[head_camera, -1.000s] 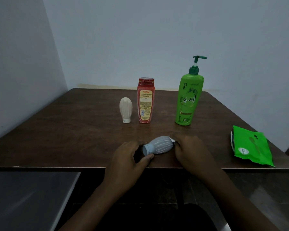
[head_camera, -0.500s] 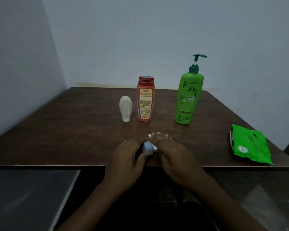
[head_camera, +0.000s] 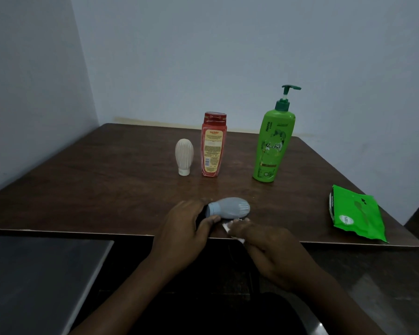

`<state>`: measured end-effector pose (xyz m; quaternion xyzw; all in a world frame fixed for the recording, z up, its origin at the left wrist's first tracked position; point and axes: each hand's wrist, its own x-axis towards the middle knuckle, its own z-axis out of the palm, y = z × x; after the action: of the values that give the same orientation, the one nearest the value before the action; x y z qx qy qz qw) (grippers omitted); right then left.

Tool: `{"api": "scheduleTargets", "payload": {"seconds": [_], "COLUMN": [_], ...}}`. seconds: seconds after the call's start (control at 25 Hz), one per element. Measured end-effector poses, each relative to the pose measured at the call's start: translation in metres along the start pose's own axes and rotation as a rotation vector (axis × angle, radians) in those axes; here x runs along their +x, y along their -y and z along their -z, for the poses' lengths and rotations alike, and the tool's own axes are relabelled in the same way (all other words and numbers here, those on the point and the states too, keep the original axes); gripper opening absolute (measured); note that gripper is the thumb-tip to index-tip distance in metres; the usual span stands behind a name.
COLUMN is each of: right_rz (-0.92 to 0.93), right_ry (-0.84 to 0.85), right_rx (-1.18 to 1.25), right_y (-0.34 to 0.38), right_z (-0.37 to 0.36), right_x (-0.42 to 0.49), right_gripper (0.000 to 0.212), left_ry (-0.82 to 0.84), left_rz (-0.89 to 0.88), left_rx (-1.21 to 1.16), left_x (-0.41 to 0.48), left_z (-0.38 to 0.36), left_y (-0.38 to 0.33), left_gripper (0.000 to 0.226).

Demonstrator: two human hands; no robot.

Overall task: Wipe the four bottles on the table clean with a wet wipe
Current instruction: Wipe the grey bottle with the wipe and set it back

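The right hand (head_camera: 273,247) has slid back off the bottle (head_camera: 230,207) toward the near edge of the table (head_camera: 107,201), taking the wipe (head_camera: 228,226) along (half a second ago it covered the bottle), so the ribbed grey body shows again.

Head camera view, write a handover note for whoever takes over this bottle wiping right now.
Left hand: grips the cap end of the small grey-blue ribbed plastic bottle, which lies on its side near the front edge of the dark wooden table.
Right hand: pinches the white wet wipe just in front of that bottle.
Standing further back: small white ribbed bottle, red flat bottle, tall green pump bottle. Green wipe pack lies on the right.
Done: nothing shows which bottles are clean.
Left: finish the grey-blue one, then the others as needed.
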<state>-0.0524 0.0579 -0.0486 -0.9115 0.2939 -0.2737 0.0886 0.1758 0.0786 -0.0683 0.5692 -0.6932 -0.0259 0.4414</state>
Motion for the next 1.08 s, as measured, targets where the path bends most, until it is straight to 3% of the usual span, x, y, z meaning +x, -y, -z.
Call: {"api": "scheduleTargets", "payload": {"seconds": [0.08,0.2,0.4,0.68,0.8,0.88,0.96,1.08], "right_rz": [-0.058,-0.184,-0.192,-0.125,-0.177,-0.294,-0.389,-0.378], "right_ry": [-0.176,-0.451,-0.155,-0.052,-0.208,-0.343,-0.301,-0.246], "right_rx": [0.162,0.1,-0.035,0.161,0.287,0.169,0.028,-0.055], "right_y": [-0.005,-0.021,-0.028,0.0,-0.006,-0.02,-0.026,-0.013], "right_z": [0.011,0.016,0.001,0.005,0.017,0.02,0.012,-0.012], "right_x": [0.007,0.025,0.036,-0.001,0.003,0.015,0.026,0.033], "right_gripper": [0.035,0.036,0.04,0.038,0.037,0.036,0.032,0.037], "left_ry": [-0.002,-0.007,-0.028,-0.035,-0.043,-0.04,-0.042,-0.05], "left_rz": [0.0,-0.005,-0.006,-0.003,-0.009,-0.016,-0.017,-0.012], "left_rx": [0.0,-0.002,0.005,0.014,0.005,-0.005,-0.011,-0.022], "left_x": [0.0,0.002,0.003,0.003,0.003,0.002,0.001,0.002], "left_z": [0.001,0.004,0.003,0.004,0.002,0.001,0.0,0.001], "left_y": [0.0,0.0,-0.002,-0.001,-0.002,-0.001,-0.001,-0.005], "left_gripper": [0.037,0.036,0.03,0.014,0.012,0.015,0.017,0.016]}}
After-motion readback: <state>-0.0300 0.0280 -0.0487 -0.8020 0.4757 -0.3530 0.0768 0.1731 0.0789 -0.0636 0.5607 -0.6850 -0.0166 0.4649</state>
